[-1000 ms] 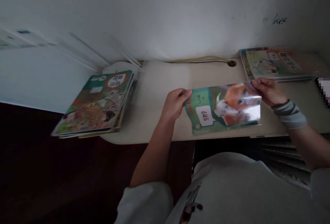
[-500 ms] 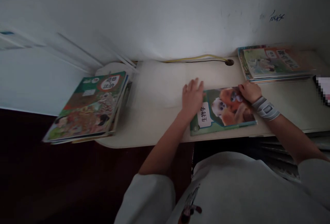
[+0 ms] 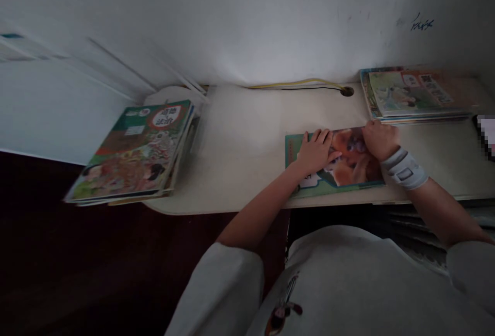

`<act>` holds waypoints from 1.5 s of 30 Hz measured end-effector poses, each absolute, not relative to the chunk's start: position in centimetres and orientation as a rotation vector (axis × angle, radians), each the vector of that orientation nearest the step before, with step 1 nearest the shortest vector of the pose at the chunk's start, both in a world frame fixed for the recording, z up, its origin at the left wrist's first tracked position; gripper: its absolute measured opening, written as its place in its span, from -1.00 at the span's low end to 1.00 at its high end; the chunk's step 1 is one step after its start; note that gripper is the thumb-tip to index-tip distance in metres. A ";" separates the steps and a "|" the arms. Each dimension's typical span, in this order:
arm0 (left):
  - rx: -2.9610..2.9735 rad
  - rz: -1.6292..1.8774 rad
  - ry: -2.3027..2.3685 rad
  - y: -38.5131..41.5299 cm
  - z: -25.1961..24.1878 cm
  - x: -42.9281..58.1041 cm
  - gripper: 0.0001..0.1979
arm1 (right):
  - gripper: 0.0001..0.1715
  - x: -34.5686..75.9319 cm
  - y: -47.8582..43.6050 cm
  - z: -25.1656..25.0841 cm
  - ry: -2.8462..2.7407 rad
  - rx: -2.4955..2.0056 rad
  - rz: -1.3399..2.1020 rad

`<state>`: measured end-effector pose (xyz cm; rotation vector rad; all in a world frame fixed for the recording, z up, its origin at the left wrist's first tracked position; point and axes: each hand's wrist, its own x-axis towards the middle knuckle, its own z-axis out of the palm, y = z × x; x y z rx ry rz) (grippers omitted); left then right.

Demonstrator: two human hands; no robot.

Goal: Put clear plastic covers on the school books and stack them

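A green book (image 3: pixel 350 170) with an orange animal on its cover lies flat on the pale desk (image 3: pixel 247 134), near its front edge. My left hand (image 3: pixel 316 149) rests palm down on the book's left part, fingers stretched out. My right hand (image 3: pixel 381 139), with a grey band on its wrist, presses on the book's upper right part with fingers curled down on the cover.
A stack of colourful books (image 3: pixel 135 153) sits at the desk's left end, overhanging the edge. Another stack of books (image 3: pixel 415 93) lies at the back right by the wall. A yellow cable (image 3: pixel 297 84) runs to a hole (image 3: pixel 347 91) in the desk.
The book was held up by both hands, then laid flat on the desk. My left hand slid from the book's left edge onto the cover.
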<state>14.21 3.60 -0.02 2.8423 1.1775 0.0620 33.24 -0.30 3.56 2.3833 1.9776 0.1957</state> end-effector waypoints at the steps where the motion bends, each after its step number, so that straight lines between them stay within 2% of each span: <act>1: 2.844 0.074 1.175 3.6 -0.1 14.2 -0.30 | -0.51 32.6 -0.6 3.7 2.106 2.313 0.220; 4: 2.834 0.071 1.167 3.7 -0.4 14.2 -0.36 | -0.52 31.1 -0.4 2.9 2.623 1.828 0.113; 6: 2.821 0.056 1.168 3.8 -0.6 14.1 -0.40 | -0.41 31.0 0.3 1.6 2.767 1.606 -0.012; 10: 2.817 0.127 1.166 4.0 -0.7 13.6 -0.43 | -0.16 32.6 1.0 -0.7 2.767 1.622 -0.110; 14: 2.784 0.233 1.236 4.3 -0.7 12.6 -0.46 | -0.11 34.5 0.6 -1.4 2.739 1.735 -0.114; 19: 2.742 0.258 1.452 4.7 -0.2 13.2 -0.56 | -0.21 34.7 0.4 -0.8 2.639 1.840 -0.075; 25: 2.713 0.237 1.560 5.1 0.2 15.1 -0.55 | -0.44 32.7 0.1 0.6 2.508 1.930 0.061; 32: 2.670 0.311 1.630 5.3 -0.1 15.4 -0.59 | -0.49 32.2 0.0 0.9 2.475 1.899 0.124; 36: 2.555 0.253 1.641 5.3 0.1 15.7 -0.59 | -0.53 31.4 1.3 1.3 2.554 1.735 0.071; 40: 2.505 0.299 1.629 5.0 1.0 15.8 -0.61 | -0.56 30.7 2.4 2.4 2.642 1.637 -0.145; 45: 2.495 0.601 1.485 3.8 3.5 15.0 -0.64 | -0.67 31.8 3.4 5.4 2.674 1.529 -0.765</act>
